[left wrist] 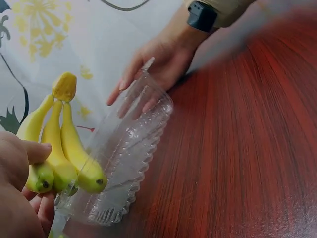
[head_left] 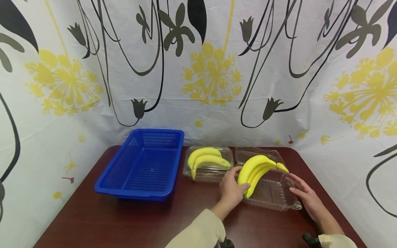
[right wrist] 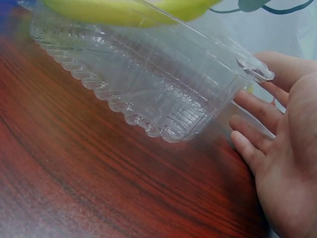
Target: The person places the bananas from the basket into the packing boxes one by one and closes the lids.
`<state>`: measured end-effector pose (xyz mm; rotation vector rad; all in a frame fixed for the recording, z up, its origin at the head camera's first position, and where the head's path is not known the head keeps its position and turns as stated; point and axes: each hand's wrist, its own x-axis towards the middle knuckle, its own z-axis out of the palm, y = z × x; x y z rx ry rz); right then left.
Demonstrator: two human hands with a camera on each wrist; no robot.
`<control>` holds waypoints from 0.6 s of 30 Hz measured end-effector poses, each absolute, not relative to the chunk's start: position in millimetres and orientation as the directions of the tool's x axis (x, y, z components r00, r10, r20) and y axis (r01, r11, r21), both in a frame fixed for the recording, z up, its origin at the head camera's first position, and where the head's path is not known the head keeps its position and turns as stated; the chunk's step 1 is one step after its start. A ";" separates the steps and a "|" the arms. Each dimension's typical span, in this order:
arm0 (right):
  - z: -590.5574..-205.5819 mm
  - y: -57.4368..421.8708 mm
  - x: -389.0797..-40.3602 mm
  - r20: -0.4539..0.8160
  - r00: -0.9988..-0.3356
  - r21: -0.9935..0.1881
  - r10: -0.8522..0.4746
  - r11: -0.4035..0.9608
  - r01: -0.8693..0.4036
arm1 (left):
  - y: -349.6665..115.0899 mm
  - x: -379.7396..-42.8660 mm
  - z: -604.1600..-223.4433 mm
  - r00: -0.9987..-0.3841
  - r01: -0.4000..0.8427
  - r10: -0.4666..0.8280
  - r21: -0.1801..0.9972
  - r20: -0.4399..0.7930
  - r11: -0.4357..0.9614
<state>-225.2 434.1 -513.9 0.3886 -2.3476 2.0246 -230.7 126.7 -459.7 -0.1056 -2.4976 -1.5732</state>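
My left hand (head_left: pixel 232 187) grips the lower ends of a bunch of bananas (head_left: pixel 255 170), thumb on the near side. The bunch hangs over an opened clear plastic container (head_left: pixel 273 191), its joined stem end pointing right. In the left wrist view the banana tips (left wrist: pixel 91 181) overlap the container's wall. My right hand (head_left: pixel 310 199) is at the container's right end, fingers extended along the outside of the wall. The right wrist view shows those fingers (right wrist: pixel 260 111) beside the container's corner (right wrist: pixel 198 116), with nothing gripped.
A second bunch of bananas (head_left: pixel 207 159) lies at another clear container (head_left: pixel 227 175) to the left. Farther left stands a blue plastic basket (head_left: pixel 102 186). The opened container's lid (head_left: pixel 248 151) lies back toward the patterned cloth (head_left: pixel 211 120) behind the dark red table (head_left: pixel 124 224).
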 end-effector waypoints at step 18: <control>-513.5 432.7 -225.6 0.160 -0.973 -0.973 -0.166 0.141 -0.184 | 139.1 -228.8 -474.1 -0.894 0.353 0.079 0.584 0.441 0.731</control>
